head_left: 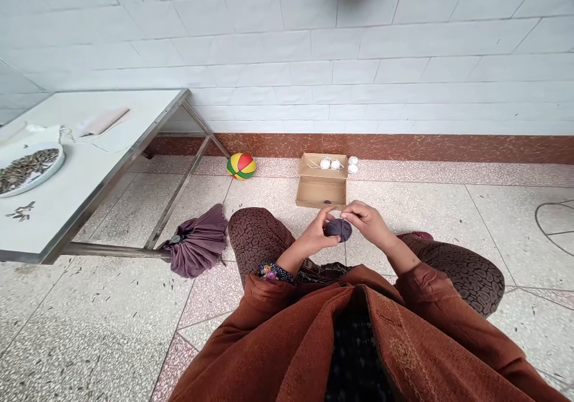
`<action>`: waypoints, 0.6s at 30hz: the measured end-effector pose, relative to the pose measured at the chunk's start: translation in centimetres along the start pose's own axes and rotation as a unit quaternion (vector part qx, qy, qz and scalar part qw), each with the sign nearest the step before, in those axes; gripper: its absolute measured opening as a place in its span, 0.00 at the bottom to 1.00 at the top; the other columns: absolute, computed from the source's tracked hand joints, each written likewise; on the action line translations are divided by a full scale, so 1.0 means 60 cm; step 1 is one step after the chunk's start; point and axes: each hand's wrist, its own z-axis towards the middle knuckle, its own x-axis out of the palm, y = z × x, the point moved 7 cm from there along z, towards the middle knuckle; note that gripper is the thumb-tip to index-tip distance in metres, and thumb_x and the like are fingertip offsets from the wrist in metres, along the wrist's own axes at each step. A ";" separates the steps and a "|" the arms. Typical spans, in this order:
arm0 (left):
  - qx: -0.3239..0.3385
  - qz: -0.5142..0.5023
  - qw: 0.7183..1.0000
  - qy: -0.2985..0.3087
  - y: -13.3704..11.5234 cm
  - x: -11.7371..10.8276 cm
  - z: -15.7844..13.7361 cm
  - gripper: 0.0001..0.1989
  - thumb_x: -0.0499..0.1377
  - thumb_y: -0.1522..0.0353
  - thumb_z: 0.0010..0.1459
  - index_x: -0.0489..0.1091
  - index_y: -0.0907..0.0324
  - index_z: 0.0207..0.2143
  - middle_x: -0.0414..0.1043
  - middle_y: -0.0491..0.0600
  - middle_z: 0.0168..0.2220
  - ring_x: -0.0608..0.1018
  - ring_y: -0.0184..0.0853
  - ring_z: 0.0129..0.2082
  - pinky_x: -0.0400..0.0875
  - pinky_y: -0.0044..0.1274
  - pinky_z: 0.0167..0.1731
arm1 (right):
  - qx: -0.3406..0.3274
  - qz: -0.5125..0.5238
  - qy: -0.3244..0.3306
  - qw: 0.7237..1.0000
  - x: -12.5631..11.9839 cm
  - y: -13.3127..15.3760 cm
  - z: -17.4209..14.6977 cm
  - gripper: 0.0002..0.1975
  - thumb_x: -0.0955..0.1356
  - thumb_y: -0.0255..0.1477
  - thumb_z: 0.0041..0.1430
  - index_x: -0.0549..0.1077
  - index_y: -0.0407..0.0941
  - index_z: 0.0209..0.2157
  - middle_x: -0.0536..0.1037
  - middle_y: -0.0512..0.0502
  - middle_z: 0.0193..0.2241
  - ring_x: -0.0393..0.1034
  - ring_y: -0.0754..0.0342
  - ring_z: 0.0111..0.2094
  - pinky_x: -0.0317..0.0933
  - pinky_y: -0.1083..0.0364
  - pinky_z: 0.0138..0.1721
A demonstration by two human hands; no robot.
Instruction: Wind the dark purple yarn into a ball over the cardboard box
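Between my hands is a ball of dark purple-grey yarn [337, 230]. My left hand [317, 234] is closed round its left side, thumb near the bottom and fingers over the top. My right hand [364, 219] pinches a strand of the yarn at the ball's upper right. Just beyond my hands an open cardboard box [309, 192] stands on the floor, its lid part tilted up at the back. White yarn balls [329, 163] lie in the back part, and a small dark yarn piece [327, 202] shows in the front part.
More white yarn balls [353, 164] sit right of the box. A striped ball [241, 166] and a folded purple umbrella [201, 240] lie to the left. The metal-framed table [89, 210] holds a plate [58, 163] of dry brown pieces. A wire ring [540, 225] is at far right.
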 end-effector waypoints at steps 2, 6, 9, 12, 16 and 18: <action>0.009 -0.073 0.997 0.025 -0.010 0.009 -0.004 0.42 0.71 0.68 0.45 0.62 0.54 0.63 0.69 0.47 0.42 0.72 0.34 0.41 0.66 0.26 0.43 | 0.027 -0.005 -0.012 1.000 0.010 -0.029 -0.005 0.16 0.66 0.41 0.68 0.76 0.46 0.32 0.78 0.46 0.29 0.72 0.51 0.33 0.66 0.53 0.38; -0.003 -0.209 0.977 -0.044 -0.010 -0.004 -0.002 0.34 0.70 0.64 0.48 0.66 0.53 0.57 0.71 0.51 0.48 0.74 0.36 0.44 0.68 0.26 0.42 | 0.061 -0.019 0.011 0.998 0.064 -0.063 -0.053 0.19 0.62 0.43 0.70 0.75 0.46 0.31 0.76 0.47 0.27 0.71 0.51 0.30 0.66 0.54 0.34; -0.029 -0.187 0.970 -0.151 0.010 -0.030 0.002 0.28 0.70 0.64 0.46 0.69 0.56 0.50 0.73 0.51 0.49 0.75 0.35 0.43 0.68 0.24 0.38 | 0.007 -0.023 0.109 0.994 0.104 -0.036 -0.084 0.19 0.62 0.41 0.72 0.75 0.46 0.33 0.78 0.46 0.29 0.73 0.51 0.32 0.67 0.53 0.37; -0.050 -0.113 0.969 -0.212 0.025 -0.046 0.003 0.25 0.69 0.65 0.45 0.69 0.58 0.47 0.74 0.50 0.45 0.74 0.34 0.40 0.66 0.23 0.36 | -0.030 -0.027 0.126 0.991 0.088 0.006 -0.082 0.17 0.63 0.41 0.72 0.77 0.47 0.36 0.79 0.45 0.31 0.74 0.52 0.34 0.68 0.53 0.39; -0.033 -0.017 0.984 -0.174 0.015 -0.035 0.003 0.23 0.67 0.68 0.45 0.70 0.59 0.45 0.74 0.50 0.44 0.73 0.35 0.43 0.67 0.26 0.45 | -0.032 -0.025 0.057 0.998 0.024 0.041 -0.039 0.15 0.65 0.41 0.71 0.78 0.48 0.37 0.78 0.45 0.31 0.73 0.52 0.34 0.68 0.53 0.39; -0.023 -0.003 0.992 -0.120 0.005 -0.019 0.001 0.25 0.68 0.68 0.46 0.70 0.59 0.49 0.73 0.50 0.44 0.73 0.36 0.44 0.66 0.26 0.46 | -0.022 -0.025 0.015 0.999 -0.002 0.039 -0.015 0.15 0.66 0.41 0.70 0.78 0.48 0.36 0.78 0.45 0.31 0.73 0.51 0.35 0.67 0.53 0.39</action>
